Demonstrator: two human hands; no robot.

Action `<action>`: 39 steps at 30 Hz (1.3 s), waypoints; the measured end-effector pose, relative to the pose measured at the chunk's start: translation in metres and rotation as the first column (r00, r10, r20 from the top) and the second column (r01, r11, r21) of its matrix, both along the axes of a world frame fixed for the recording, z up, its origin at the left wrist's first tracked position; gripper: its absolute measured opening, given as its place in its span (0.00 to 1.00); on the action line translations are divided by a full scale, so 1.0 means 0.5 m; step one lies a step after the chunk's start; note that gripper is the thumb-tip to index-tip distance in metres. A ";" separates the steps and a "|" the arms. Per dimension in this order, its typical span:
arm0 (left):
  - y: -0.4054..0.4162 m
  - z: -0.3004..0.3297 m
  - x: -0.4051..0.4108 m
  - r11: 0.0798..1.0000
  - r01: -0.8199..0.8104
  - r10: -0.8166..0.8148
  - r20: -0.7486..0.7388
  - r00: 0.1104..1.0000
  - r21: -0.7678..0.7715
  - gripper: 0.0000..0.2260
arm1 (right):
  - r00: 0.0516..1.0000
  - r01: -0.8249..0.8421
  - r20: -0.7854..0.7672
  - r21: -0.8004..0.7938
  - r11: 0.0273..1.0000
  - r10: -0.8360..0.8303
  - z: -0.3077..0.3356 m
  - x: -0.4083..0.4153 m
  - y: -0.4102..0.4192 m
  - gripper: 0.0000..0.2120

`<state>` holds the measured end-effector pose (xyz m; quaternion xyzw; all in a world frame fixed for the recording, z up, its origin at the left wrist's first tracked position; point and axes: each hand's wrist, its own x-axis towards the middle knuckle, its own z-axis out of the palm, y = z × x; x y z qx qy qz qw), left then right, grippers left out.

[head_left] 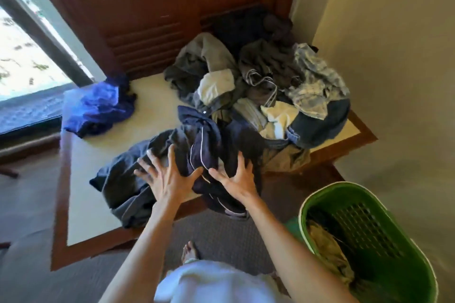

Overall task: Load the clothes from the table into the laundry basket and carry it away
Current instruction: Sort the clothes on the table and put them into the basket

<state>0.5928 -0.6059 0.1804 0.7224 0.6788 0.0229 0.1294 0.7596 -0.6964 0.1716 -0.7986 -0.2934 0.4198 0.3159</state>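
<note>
Hanging over the near edge of the table (81,206), a navy piped garment (204,155) trails down toward the carpet, its length running from the table's middle toward the person. More clothes (261,86) are heaped at the far right corner against the wall, and a blue garment (98,106) lies apart at the far left, leaving bare tabletop between and along the left side. The green laundry basket (384,241) stands on the floor to the right, already holding some cloth. Both arms reach forward, left hand (165,174) and right hand (236,179) palms down, each grip spread wide just at the navy fabric, clasping nothing.
</note>
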 end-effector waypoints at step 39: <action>0.244 0.023 -0.393 0.894 -0.173 0.339 0.373 0.864 -0.413 0.48 | 0.730 -0.213 0.660 -0.028 0.977 0.178 -0.020 -0.034 0.225 0.47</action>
